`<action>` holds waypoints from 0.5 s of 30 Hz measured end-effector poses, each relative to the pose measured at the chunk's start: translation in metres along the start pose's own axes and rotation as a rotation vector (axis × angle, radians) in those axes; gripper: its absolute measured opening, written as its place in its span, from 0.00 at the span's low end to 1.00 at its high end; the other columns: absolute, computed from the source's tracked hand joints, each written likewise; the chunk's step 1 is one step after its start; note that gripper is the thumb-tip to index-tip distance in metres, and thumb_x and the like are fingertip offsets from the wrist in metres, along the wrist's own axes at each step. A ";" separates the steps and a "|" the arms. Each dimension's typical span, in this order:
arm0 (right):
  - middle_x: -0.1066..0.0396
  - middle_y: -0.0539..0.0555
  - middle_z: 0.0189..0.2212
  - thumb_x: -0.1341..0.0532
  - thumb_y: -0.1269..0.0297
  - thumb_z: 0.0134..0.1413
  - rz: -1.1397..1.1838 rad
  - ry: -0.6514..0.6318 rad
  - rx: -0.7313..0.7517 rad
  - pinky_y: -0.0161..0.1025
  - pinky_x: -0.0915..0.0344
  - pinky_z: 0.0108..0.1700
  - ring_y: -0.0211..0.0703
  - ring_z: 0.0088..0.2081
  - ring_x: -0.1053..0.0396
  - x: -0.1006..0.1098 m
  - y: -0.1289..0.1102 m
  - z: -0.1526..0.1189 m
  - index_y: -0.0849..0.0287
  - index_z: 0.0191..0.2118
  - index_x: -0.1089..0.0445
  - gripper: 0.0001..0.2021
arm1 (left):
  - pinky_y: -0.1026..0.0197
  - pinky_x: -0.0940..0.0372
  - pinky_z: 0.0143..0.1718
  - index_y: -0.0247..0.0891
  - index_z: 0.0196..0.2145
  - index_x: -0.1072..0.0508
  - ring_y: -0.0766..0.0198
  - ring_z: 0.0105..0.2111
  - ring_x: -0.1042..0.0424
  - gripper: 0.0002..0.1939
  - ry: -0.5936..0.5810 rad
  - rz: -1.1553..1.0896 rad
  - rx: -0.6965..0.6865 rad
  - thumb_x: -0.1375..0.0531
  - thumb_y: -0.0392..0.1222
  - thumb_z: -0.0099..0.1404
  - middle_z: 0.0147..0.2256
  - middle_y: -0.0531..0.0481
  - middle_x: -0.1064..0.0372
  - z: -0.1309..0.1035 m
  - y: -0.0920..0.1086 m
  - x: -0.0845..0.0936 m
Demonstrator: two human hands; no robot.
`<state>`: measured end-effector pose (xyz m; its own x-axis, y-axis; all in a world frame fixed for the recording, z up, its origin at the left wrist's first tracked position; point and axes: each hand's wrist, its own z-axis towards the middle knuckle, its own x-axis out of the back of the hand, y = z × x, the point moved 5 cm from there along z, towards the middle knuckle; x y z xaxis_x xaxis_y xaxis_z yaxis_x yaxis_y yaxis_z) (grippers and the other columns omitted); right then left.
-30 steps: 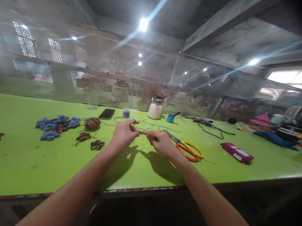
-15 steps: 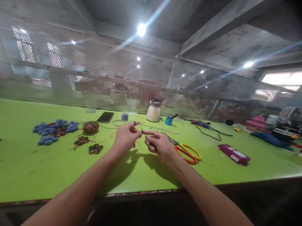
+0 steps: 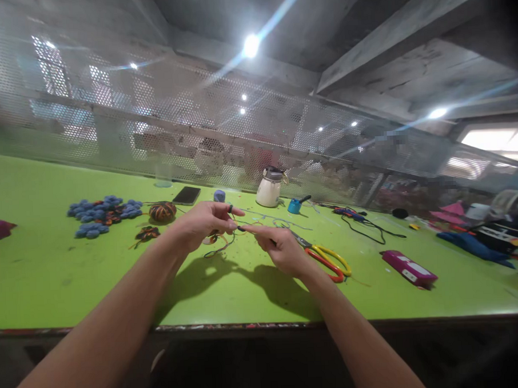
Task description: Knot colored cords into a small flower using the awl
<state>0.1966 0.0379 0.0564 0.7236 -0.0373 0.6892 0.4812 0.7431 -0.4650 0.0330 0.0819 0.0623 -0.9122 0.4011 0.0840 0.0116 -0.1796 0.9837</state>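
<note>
Table (image 3: 52, 277): green, seen from in the room; wearer's two bare hands work just above it, approx. centre, near front edge.

L hand (image 3: 205, 220): thumb + index pressed together at the tips, pinching yarn piece; other fingers partly hidden. R hand (image 3: 286, 251): index out straight, tip at the piece, other fingers curled in; whether thumb closes on anything, can't tell.

Blue flower cluster (image 3: 90, 213) well off to L; scissors (image 3: 303, 242) beside R hand, handles toward wearer; yarn ball (image 3: 162, 212) on L side, behind L forearm.

Loose strand (image 3: 218, 253): loops below L fingertips, over table.

Yarn piece (image 3: 241, 228): small, dark, btwn the facing fingertips. Long axis approx. L–R, crosswise to wearer, R end slightly lower; tip appears to point toward R index, but too small to be sure.

Technique (my judgement): L pinch firm but light, close to the working spot; R fingertip moves small, tension even. Strand best left slack, w/o twists, clear of scissor blades. Too hard a pull prob. tightens or slips the loops.
</note>
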 end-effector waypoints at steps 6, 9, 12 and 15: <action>0.47 0.46 0.20 0.47 0.71 0.55 0.224 -0.024 -0.124 0.33 0.54 0.23 0.33 0.21 0.55 0.000 0.007 -0.003 0.58 0.52 0.31 0.19 | 0.64 0.47 0.25 0.32 0.25 0.28 0.70 0.22 0.37 0.09 0.016 -0.063 0.029 0.35 0.30 0.42 0.20 0.53 0.34 -0.001 0.000 -0.002; 0.51 0.45 0.18 0.46 0.69 0.56 0.375 -0.028 -0.125 0.33 0.55 0.22 0.32 0.20 0.55 -0.004 0.012 -0.003 0.58 0.53 0.31 0.19 | 0.65 0.47 0.25 0.32 0.21 0.30 0.70 0.21 0.38 0.07 0.027 -0.078 0.026 0.36 0.28 0.41 0.18 0.53 0.34 0.000 -0.002 -0.004; 0.52 0.43 0.16 0.45 0.67 0.56 0.519 0.010 -0.140 0.32 0.56 0.21 0.31 0.19 0.55 -0.006 0.016 -0.002 0.61 0.52 0.31 0.18 | 0.65 0.49 0.23 0.32 0.20 0.33 0.71 0.19 0.39 0.08 0.048 -0.106 0.043 0.36 0.28 0.41 0.17 0.53 0.36 0.002 -0.005 -0.007; 0.51 0.43 0.15 0.43 0.66 0.53 0.589 0.073 -0.201 0.31 0.56 0.19 0.30 0.18 0.55 -0.006 0.019 -0.001 0.64 0.50 0.30 0.18 | 0.64 0.50 0.21 0.32 0.27 0.31 0.69 0.19 0.37 0.12 0.044 -0.138 0.054 0.35 0.28 0.42 0.18 0.53 0.34 0.002 -0.005 -0.010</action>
<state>0.2017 0.0519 0.0430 0.9242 0.2897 0.2490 0.0698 0.5128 -0.8557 0.0426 0.0808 0.0568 -0.9235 0.3790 -0.0585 -0.0941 -0.0761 0.9926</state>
